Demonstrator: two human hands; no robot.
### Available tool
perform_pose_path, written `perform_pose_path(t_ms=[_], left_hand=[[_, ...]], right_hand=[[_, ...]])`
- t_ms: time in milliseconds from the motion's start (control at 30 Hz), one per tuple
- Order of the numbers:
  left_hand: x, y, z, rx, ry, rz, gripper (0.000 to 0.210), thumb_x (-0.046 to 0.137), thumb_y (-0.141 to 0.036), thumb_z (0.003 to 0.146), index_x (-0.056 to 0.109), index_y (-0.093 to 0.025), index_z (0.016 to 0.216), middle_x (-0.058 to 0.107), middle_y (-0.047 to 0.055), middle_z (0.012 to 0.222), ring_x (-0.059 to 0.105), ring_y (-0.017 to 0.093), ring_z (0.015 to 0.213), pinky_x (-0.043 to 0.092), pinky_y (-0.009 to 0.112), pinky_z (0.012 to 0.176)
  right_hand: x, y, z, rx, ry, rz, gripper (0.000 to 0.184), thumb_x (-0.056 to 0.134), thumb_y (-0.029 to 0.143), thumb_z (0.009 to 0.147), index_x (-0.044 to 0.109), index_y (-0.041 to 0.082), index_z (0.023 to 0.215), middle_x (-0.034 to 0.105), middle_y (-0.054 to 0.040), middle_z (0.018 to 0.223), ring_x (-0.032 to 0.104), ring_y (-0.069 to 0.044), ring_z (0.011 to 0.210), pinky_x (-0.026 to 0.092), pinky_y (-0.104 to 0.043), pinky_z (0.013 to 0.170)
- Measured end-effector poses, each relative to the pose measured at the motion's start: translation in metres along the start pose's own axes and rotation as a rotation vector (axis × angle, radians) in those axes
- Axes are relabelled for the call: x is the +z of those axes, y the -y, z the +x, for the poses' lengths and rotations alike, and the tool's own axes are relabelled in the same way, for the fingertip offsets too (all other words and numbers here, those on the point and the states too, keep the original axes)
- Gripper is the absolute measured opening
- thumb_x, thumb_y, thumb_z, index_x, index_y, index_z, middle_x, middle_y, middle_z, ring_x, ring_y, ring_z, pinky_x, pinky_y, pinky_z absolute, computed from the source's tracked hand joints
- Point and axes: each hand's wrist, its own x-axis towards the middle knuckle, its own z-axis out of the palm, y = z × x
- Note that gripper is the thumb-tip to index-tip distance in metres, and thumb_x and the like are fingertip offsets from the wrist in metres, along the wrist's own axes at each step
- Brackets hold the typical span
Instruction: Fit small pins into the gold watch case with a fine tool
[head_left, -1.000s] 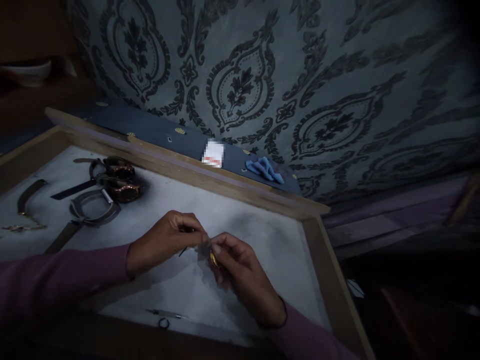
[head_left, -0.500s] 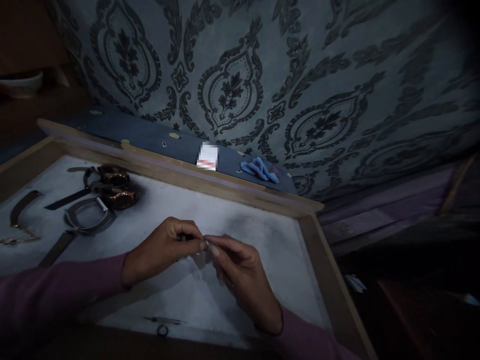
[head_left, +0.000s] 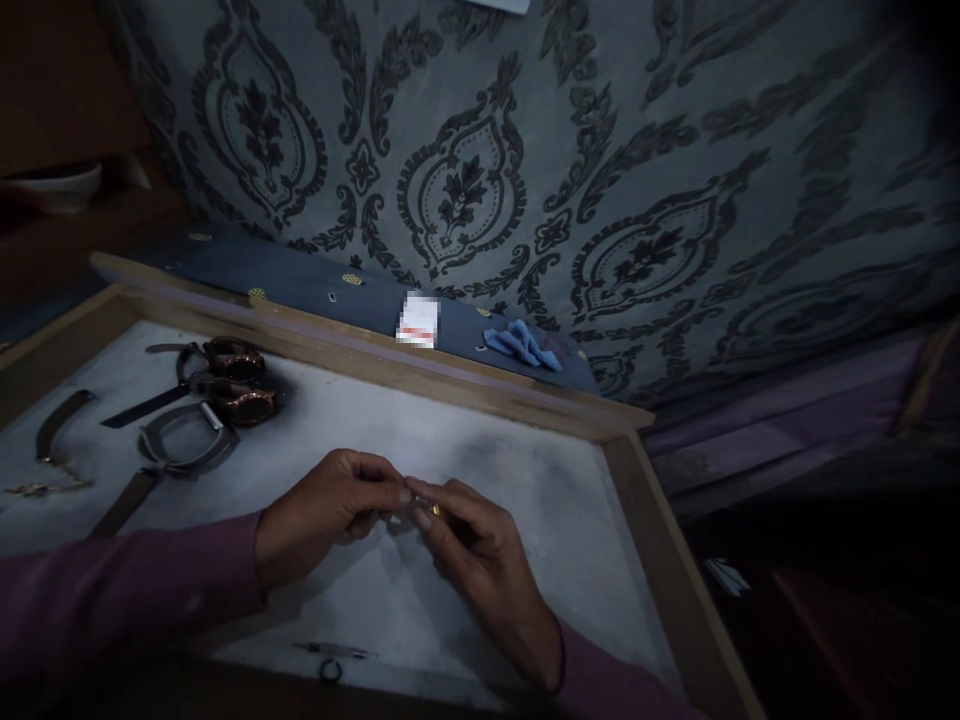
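Over the white-lined tray (head_left: 555, 415), my two hands meet fingertip to fingertip. My left hand (head_left: 337, 510) is closed in a pinch, and what lies in it is too small to make out. Thumb and forefinger of my right hand (head_left: 487, 560) are closed on a small gold-coloured piece (head_left: 434, 509), of which only a glint shows. Nearer to me lie a thin pointed tool (head_left: 334, 650) and a small dark ring (head_left: 330, 669).
Several watches with bronze-coloured cases (head_left: 251, 405) and a grey strap loop (head_left: 187, 440) lie at the tray's left. A loose strap piece (head_left: 60, 425) lies beside them. Behind the raised wooden rim (head_left: 360, 352) are a white packet (head_left: 418, 320) and a crumpled blue cloth (head_left: 523, 345).
A gold-coloured glint now shows between my right fingertips, where it was hidden before. My hands stay together and have tilted slightly. The whole view has shifted a little.
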Motion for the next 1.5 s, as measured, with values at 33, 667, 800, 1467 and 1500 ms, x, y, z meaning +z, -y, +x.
perform_pose_path(t_ms=[33, 667, 800, 1467, 1500], left_hand=[[0.000, -0.001, 0.000, 0.000, -0.002, -0.002, 0.021, 0.072, -0.032, 0.062, 0.063, -0.014, 0.064, 0.050, -0.005, 0.052, 0.032, 0.005, 0.043, 0.018, 0.021, 0.042], [-0.004, -0.006, 0.000, 0.034, 0.075, 0.067, 0.024, 0.069, -0.036, 0.066, 0.064, -0.012, 0.067, 0.047, -0.006, 0.050, 0.032, 0.005, 0.044, 0.019, 0.022, 0.043], [-0.002, -0.009, 0.000, -0.012, 0.037, 0.004, 0.022, 0.070, -0.032, 0.061, 0.062, -0.012, 0.067, 0.052, -0.004, 0.052, 0.033, 0.004, 0.043, 0.018, 0.021, 0.043], [-0.002, -0.003, 0.000, 0.186, 0.090, 0.081, 0.013, 0.069, -0.027, 0.074, 0.068, -0.015, 0.068, 0.064, -0.001, 0.063, 0.050, 0.010, 0.059, 0.035, 0.022, 0.057], [-0.002, -0.002, 0.000, 0.193, 0.095, 0.079, 0.013, 0.069, -0.027, 0.074, 0.068, -0.016, 0.068, 0.064, -0.001, 0.063, 0.052, 0.011, 0.060, 0.036, 0.022, 0.058]], right_hand=[[0.000, 0.000, 0.000, 0.028, 0.012, 0.025, 0.023, 0.062, 0.031, 0.087, 0.072, 0.025, 0.107, 0.051, 0.0017, 0.068, 0.045, -0.009, 0.049, 0.036, -0.023, 0.044], [-0.003, 0.004, 0.004, 0.018, 0.044, 0.121, 0.018, 0.060, 0.028, 0.088, 0.073, 0.024, 0.100, 0.053, 0.0008, 0.073, 0.047, -0.008, 0.053, 0.037, -0.022, 0.047], [-0.003, 0.002, 0.003, 0.003, 0.064, 0.123, 0.020, 0.060, 0.025, 0.087, 0.072, 0.027, 0.103, 0.053, 0.0012, 0.075, 0.046, -0.008, 0.053, 0.038, -0.021, 0.047], [0.001, 0.005, 0.008, 0.612, 0.089, 0.712, 0.026, 0.081, 0.034, 0.067, 0.066, 0.013, 0.069, 0.057, 0.0034, 0.060, 0.040, -0.002, 0.043, 0.015, -0.017, 0.036], [0.001, 0.005, 0.008, 0.624, 0.079, 0.723, 0.026, 0.082, 0.033, 0.066, 0.066, 0.013, 0.069, 0.057, 0.0034, 0.060, 0.040, -0.002, 0.043, 0.014, -0.017, 0.036]])
